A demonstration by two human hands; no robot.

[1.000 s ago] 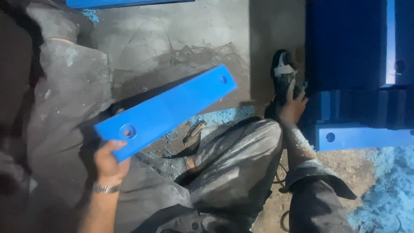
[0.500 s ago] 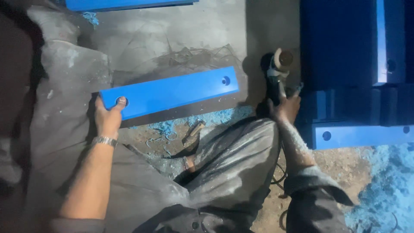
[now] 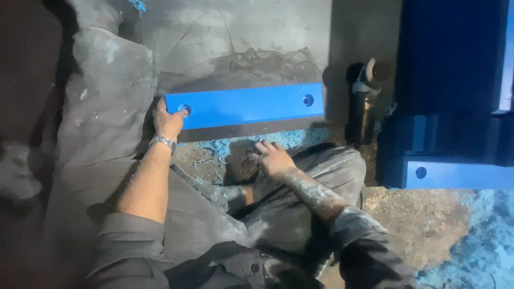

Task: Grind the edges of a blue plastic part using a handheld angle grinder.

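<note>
Stack of blue blocks (image 3: 455, 91) fills the right side of the view, dark in shadow; one lighter block end with a hole sits at its foot.

Grey work surface (image 3: 235, 37), scratched and dusted with blue shavings, carries the blue bar (image 3: 245, 106). Bar lies flat, long axis left to right across the view, one hole near each end, right end pointing toward the angle grinder (image 3: 365, 101). Flat placement probably keeps its broad face up and steady.

Angle grinder stands apart, just beside the bar's right end, untouched.

Left hand (image 3: 169, 120) grips the bar's left end, thumb beside the hole, fingers closed on the edge, likely pinning it.

Right hand (image 3: 272, 157) rests on the bent knee, fingers loosely spread; it seems to hold nothing, though the light is poor.
</note>
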